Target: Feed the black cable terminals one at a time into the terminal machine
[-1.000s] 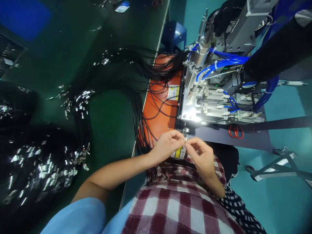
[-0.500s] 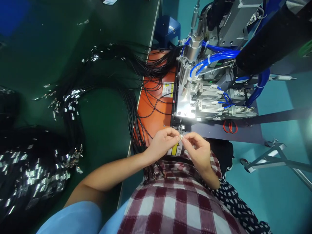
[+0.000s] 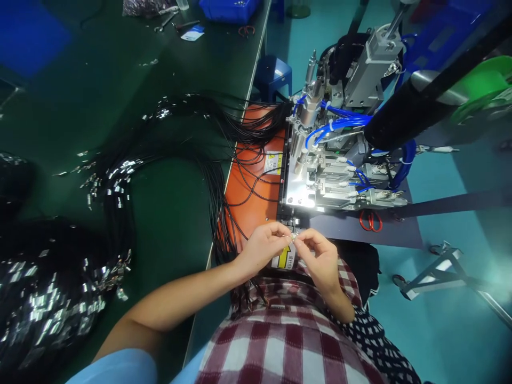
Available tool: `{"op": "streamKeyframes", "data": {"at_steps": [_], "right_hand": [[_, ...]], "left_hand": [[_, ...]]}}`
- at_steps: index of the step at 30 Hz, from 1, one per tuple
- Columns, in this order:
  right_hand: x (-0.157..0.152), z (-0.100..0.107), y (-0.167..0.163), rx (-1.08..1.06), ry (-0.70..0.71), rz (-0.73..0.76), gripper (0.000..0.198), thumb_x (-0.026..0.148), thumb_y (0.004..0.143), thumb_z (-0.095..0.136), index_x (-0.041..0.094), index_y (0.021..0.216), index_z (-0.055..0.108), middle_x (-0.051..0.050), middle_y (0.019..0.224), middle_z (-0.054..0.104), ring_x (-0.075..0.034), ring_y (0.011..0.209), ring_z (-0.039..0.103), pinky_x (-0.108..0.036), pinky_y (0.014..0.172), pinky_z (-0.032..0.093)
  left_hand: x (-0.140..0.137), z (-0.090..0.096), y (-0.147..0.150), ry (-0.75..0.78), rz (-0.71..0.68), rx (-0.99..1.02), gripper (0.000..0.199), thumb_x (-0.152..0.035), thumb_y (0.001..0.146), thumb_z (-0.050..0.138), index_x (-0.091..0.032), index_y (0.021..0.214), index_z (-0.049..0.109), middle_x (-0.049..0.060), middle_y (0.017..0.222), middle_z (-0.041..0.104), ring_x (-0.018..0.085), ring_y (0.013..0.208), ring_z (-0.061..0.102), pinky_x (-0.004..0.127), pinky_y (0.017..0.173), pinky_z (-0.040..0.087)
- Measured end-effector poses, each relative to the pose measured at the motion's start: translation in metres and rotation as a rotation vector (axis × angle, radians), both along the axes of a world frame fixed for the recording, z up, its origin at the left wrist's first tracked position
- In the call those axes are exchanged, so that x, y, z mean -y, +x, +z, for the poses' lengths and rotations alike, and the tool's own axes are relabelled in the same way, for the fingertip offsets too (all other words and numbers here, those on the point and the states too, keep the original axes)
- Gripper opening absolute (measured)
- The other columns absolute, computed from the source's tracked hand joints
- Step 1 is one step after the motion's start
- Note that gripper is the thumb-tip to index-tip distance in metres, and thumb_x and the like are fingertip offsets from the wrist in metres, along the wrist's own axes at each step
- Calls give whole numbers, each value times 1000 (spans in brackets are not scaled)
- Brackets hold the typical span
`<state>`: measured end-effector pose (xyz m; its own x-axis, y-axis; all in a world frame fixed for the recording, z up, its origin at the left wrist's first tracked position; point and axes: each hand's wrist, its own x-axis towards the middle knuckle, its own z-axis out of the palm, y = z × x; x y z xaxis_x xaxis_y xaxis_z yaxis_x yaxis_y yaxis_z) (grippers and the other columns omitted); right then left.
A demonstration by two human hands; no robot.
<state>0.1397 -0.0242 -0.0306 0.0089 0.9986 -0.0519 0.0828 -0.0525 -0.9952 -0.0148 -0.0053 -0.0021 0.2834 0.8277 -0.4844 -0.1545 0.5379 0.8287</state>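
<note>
My left hand (image 3: 262, 248) and my right hand (image 3: 321, 261) meet fingertip to fingertip at the front edge of the machine. Both are closed in a pinch on a thin, pale, wire-like piece (image 3: 292, 238), too small to make out fully. Just below them is a yellow and white arrow label (image 3: 285, 258). Left of my left hand, a bundle of black cables (image 3: 218, 208) runs across the orange plate (image 3: 250, 186) and hangs over the table's edge. Some cable ends lie against my checked apron (image 3: 276, 341).
The metal machine (image 3: 316, 170) with blue air hoses stands ahead. Red-handled scissors (image 3: 371, 221) lie right of my hands. More black cables with shiny ends (image 3: 48, 298) cover the green table (image 3: 164, 213). At the back are a blue bin (image 3: 230, 12), tools and a blue stool (image 3: 272, 74).
My view has tilted up, so the scene sits lower and the table's far end with its bin and tools now shows. Both hands keep their pinch, with little visible shift.
</note>
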Motion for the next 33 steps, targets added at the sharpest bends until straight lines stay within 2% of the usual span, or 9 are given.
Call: {"op": "streamKeyframes", "data": {"at_steps": [12,17,26,33], "right_hand": [[3,-2,-6,-39,-32,-23,9,22,84,66,19,76,63,2,70,59,-11,57,51,-26,56,41],[5,-1,-9,-58,-50,-46,10,23,85,65,19,76,62,2,70,59,-11,57,50,-26,55,41],[2,2,-3,-29,-59,-17,7,26,84,67,19,81,65,0,73,62,-12,60,54,-27,59,45],[2,2,-6,-25,-54,-35,9,24,83,67,19,75,64,1,71,61,-12,59,53,-27,59,44]], "left_hand": [[-2,-4,1,-19,17,47,12,-22,77,64,-13,80,58,-9,50,37,4,46,28,21,47,16],[-3,-2,0,-41,21,76,13,-22,75,66,-12,79,58,-8,53,42,3,45,31,21,46,17],[-3,0,-1,-54,-5,49,17,-27,77,67,-13,79,57,-9,51,39,3,45,29,20,46,17],[-3,0,-1,-39,-3,26,15,-26,77,66,-13,79,57,-9,52,41,3,45,30,20,46,18]]}}
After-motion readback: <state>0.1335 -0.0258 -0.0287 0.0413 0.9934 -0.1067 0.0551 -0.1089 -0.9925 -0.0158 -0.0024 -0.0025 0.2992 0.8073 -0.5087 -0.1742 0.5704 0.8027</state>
